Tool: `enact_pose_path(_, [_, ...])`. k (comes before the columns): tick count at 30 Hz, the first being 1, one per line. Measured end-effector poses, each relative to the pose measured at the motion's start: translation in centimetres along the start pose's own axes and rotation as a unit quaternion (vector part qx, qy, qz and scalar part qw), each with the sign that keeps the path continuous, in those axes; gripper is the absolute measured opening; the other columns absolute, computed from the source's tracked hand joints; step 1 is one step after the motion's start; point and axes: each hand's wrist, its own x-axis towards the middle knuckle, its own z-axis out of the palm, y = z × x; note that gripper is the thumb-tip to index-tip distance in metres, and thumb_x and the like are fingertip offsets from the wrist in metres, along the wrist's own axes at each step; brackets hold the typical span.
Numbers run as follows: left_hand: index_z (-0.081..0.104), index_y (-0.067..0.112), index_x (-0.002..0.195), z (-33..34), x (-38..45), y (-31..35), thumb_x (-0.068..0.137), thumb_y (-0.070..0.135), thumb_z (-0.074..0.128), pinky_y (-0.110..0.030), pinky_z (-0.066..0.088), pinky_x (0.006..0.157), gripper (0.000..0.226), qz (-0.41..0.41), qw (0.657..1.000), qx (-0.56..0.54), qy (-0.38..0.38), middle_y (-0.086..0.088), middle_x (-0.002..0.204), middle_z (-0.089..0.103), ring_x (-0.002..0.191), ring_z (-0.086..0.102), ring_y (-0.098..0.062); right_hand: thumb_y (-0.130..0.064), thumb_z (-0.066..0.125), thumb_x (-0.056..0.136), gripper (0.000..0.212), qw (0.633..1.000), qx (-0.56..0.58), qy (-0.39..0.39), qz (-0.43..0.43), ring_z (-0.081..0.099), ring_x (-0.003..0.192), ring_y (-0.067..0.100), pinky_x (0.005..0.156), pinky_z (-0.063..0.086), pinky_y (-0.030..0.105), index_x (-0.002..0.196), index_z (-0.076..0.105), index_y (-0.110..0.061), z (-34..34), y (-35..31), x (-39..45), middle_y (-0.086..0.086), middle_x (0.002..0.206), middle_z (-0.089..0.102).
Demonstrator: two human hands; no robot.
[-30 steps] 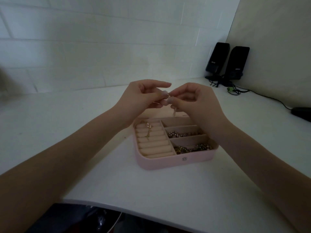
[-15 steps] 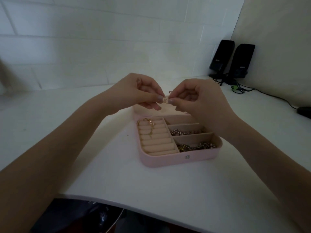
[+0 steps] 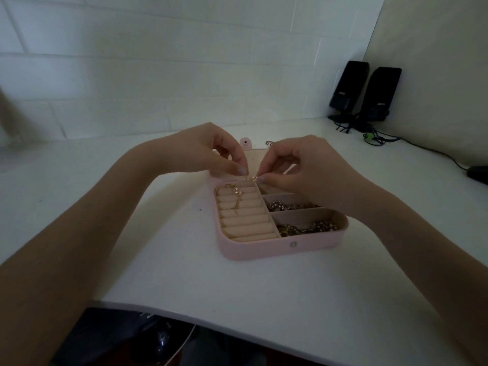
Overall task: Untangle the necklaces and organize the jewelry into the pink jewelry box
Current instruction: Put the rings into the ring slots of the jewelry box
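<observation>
The open pink jewelry box (image 3: 264,250) lies on the white table, its lid flat behind it. A gold earring with pearls (image 3: 235,193) rests across the ring rolls on the box's left. Beaded chains fill the middle right compartment (image 3: 287,206) and the front right one (image 3: 306,228). My left hand (image 3: 208,151) and my right hand (image 3: 303,165) meet over the box's back edge, both pinching a small gold piece of jewelry (image 3: 253,178) between fingertips. My right hand hides the back right compartment.
Two black speakers (image 3: 365,89) with tangled cables (image 3: 375,137) stand at the back right corner. A dark mouse (image 3: 479,174) lies at the right edge. The table's front edge (image 3: 184,317) is close to me, with a dark bag below it.
Both hands have come down from above the box to its back edge, still pinching the small gold piece together.
</observation>
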Motion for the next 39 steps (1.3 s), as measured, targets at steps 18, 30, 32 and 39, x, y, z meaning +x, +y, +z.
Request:
enact_pose_path(18, [0.072, 0.025, 0.073, 0.9, 0.5, -0.6, 0.072, 0.016, 0.079, -0.023, 0.042, 0.066, 0.012, 0.015, 0.998, 0.053, 0.008, -0.011, 0.073, 0.065, 0.062, 0.051, -0.006, -0.017, 0.078, 0.074, 0.008, 0.998, -0.040, -0.038, 0.004, 0.057, 0.065, -0.001, 0.061, 0.045, 0.007, 0.075, 0.072, -0.021, 0.3, 0.1, 0.0, -0.008, 0.070, 0.067])
enact_pose_path(30, [0.073, 0.019, 0.072, 1.2, 0.5, -0.2, 0.077, 0.024, 0.074, -0.012, 0.040, 0.060, 0.007, -0.029, 0.999, 0.015, -0.005, 0.004, 0.061, 0.065, 0.056, 0.051, 0.000, -0.016, 0.078, 0.073, 0.007, 0.998, -0.042, -0.046, 0.001, 0.057, 0.061, -0.003, 0.062, 0.044, 0.007, 0.074, 0.072, -0.020, 0.6, 0.2, 0.1, -0.008, 0.069, 0.067])
enact_pose_path(32, [0.073, 0.020, 0.070, 1.4, 0.6, -0.3, 0.076, 0.026, 0.075, -0.011, 0.039, 0.059, 0.009, -0.027, 0.999, 0.013, 0.011, 0.005, 0.062, 0.065, 0.055, 0.051, 0.001, -0.016, 0.078, 0.073, 0.009, 0.998, -0.040, -0.048, 0.001, 0.057, 0.063, -0.003, 0.062, 0.044, 0.006, 0.073, 0.071, -0.021, 0.6, 0.2, 0.0, -0.007, 0.070, 0.067])
enact_pose_path(39, [0.064, 0.019, 0.078, 1.7, 1.0, -0.6, 0.071, 0.017, 0.080, -0.010, 0.041, 0.057, 0.018, -0.013, 0.999, 0.004, 0.042, 0.006, 0.069, 0.061, 0.055, 0.051, 0.003, -0.015, 0.077, 0.074, 0.008, 0.998, -0.043, -0.043, -0.003, 0.057, 0.063, -0.004, 0.062, 0.043, 0.005, 0.074, 0.072, -0.020, 0.6, 0.3, 0.0, -0.011, 0.067, 0.065])
